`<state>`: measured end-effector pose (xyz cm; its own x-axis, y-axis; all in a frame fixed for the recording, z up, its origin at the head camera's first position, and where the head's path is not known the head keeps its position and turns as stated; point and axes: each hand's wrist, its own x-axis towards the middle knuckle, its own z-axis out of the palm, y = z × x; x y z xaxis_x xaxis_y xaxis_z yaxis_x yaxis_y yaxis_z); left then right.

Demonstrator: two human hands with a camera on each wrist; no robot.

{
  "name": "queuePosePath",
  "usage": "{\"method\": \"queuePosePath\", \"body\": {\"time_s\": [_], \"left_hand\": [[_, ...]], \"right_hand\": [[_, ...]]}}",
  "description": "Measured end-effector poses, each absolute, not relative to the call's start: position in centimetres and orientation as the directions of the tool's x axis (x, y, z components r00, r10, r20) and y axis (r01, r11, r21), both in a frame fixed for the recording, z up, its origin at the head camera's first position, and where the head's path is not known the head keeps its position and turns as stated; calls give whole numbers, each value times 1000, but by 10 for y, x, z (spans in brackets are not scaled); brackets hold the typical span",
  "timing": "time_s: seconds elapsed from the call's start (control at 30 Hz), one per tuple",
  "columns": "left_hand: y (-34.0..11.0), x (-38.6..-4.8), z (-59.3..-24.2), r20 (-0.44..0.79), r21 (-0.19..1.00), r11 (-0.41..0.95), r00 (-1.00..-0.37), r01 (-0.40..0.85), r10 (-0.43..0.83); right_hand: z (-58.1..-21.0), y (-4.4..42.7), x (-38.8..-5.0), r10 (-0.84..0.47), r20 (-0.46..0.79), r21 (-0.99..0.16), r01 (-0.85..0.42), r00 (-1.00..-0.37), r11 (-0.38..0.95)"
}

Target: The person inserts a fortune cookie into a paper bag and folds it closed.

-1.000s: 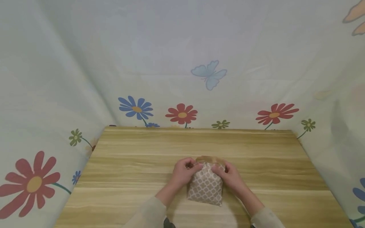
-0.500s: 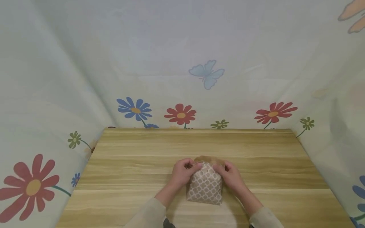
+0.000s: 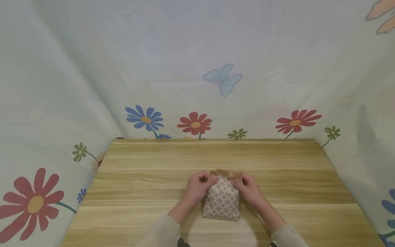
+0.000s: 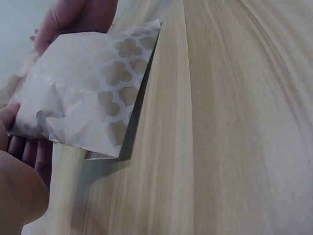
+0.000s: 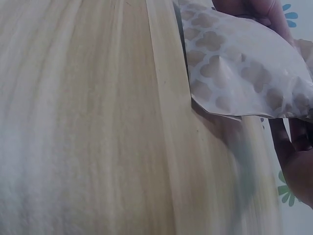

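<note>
A small paper bag (image 3: 222, 202) with a tan and white lattice print stands between my hands at the middle of the table. Its plain brown upper edge (image 3: 226, 173) shows at the far side. My left hand (image 3: 196, 188) pinches the bag's upper left side, thumb on the printed face. On the upper right side, my right hand (image 3: 251, 190) pinches it the same way. Close up in the left wrist view, the bag (image 4: 93, 83) looks creased and puffed. The right wrist view shows the bag's lower edge (image 5: 217, 110) near the tabletop. Whatever is inside is hidden.
The wood-grain table (image 3: 148, 164) stretches out around both hands. Behind it and at the sides hangs a pale curtain (image 3: 166, 61) printed with flowers and butterflies. Light sleeves (image 3: 162, 231) cover the forearms.
The brown upper edge has become more crumpled and uneven between the fingers. Both hands keep their hold in nearly the same place. The head view has shifted slightly.
</note>
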<state>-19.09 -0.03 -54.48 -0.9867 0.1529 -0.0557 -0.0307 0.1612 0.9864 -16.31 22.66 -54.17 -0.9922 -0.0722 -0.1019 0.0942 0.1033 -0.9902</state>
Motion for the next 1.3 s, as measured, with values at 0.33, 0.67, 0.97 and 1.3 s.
{"method": "queuePosePath", "body": {"time_s": [0.33, 0.67, 0.97, 1.3], "left_hand": [[-6, -195, -541, -68, 984, 176, -965, -23, 253], [-11, -198, -542, -54, 975, 221, -963, 6, 265], [-18, -200, -545, -56, 981, 193, -975, -13, 216], [-28, -207, -541, -35, 983, 183, -973, 8, 230]], "right_hand": [[-539, 229, -162, -40, -157, -983, 152, -987, 102], [-540, 233, -164, -59, -116, -985, 107, -991, 138], [-537, 231, -166, 34, -107, -985, 111, -994, 133], [-534, 228, -166, 33, -90, -987, 93, -995, 131]]}}
